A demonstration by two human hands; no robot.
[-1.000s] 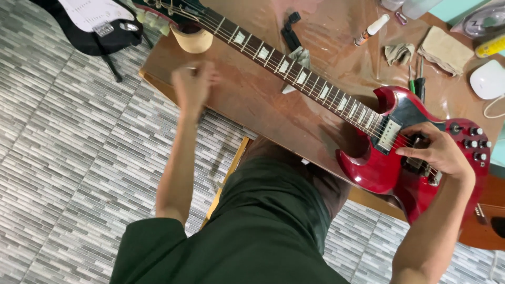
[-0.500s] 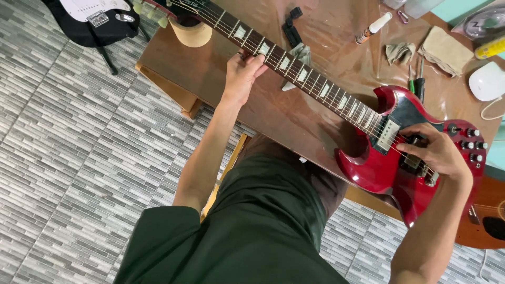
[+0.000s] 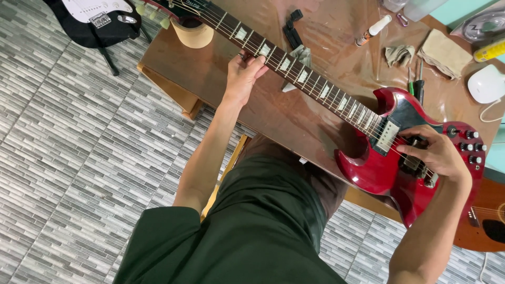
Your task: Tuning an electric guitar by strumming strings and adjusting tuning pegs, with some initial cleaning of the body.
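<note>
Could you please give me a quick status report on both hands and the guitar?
Left hand gripping the neck of the red electric guitar. Right hand on the strings by the bridge. Guitar flat on brown table; nothing obstructing.

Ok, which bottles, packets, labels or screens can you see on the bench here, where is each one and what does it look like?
Small bottle: lying on the table above the guitar neck, slim, white body, brown tip.
Yellow tube: far right edge, lying slantwise, dark print too small to tell.
Clear bag: top right corner, holding a coiled cable.
Clear containers: top edge, cut off by the frame.
No screens or signs in view.
</note>
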